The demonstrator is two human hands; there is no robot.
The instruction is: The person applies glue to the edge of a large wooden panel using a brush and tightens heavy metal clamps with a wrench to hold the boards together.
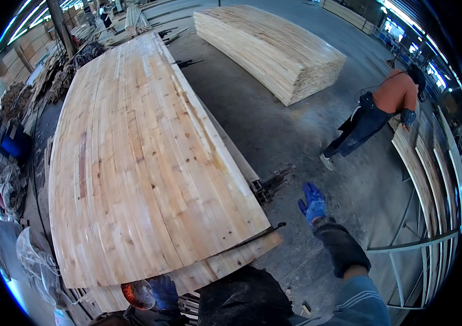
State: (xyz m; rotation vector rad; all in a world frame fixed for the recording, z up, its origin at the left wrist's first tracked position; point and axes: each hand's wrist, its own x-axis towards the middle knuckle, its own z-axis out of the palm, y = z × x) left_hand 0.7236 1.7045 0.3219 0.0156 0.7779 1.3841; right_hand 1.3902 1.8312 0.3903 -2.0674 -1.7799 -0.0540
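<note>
A large wide panel of glued pale wood strips [133, 163] lies in front of me, with knots and a reddish streak. Below its near edge another wood panel [242, 252] sticks out. My left hand [164, 293], in a dark blue glove, is closed at the near edge against a round, shiny thing with an orange-red inside [137, 294]; its kind is unclear and part of it is under the panel edge. My right hand [313, 202], in a blue glove, reaches out over the floor right of the panel. Its fingers are spread and nothing is in it.
Metal clamp parts [269, 186] jut from the panel's right side. A tall stack of wood panels [274, 49] stands beyond. At right a person in an orange top [396, 95] bends over boards on a metal rack [413, 245]. A blue barrel [16, 141] stands left.
</note>
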